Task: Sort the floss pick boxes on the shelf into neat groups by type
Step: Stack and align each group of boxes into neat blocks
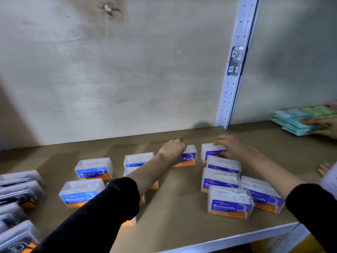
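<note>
Head view: the left hand grips a purple box at the back of the shelf, between the blue boxes and the purple row. The right hand holds the row's back box. A hard push could bump that row crooked.

Left of your left hand, "Round" stood on two blue-labelled boxes. Nearer you than your right hand, a purple-labelled box read "Smooth". Smaller print was too blurred.
</note>
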Demonstrator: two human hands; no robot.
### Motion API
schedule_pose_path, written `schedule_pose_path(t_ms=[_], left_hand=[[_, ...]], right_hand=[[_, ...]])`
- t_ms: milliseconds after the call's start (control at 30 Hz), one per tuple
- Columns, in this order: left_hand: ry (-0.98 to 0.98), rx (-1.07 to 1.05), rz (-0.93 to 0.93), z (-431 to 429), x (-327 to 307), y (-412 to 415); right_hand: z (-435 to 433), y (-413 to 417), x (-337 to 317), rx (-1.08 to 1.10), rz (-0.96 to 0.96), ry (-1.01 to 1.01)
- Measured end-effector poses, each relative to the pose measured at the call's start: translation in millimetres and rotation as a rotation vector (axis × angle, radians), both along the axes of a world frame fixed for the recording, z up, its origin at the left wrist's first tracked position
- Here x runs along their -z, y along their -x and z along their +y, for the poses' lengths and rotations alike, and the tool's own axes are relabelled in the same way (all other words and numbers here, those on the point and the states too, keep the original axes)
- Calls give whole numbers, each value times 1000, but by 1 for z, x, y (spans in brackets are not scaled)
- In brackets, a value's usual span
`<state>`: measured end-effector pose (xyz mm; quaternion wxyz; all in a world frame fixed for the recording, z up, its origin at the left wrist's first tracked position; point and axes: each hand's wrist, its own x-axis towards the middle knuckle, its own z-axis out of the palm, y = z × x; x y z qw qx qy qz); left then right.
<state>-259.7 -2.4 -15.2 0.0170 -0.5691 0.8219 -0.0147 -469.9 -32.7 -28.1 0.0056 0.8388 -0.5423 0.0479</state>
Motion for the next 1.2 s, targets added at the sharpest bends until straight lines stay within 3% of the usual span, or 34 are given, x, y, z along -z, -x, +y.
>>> schedule_pose_path(t_ms=[867, 1033, 1200], left_hand=[[-34, 17, 120, -9, 4, -1], [-18, 95, 166, 0, -11, 1], [-198, 304, 241, 20, -30, 10]], right_hand=[[1, -18, -6, -22, -88, -3], [13, -6, -19, 29, -265, -98], [34, 16, -33, 43, -361, -328]])
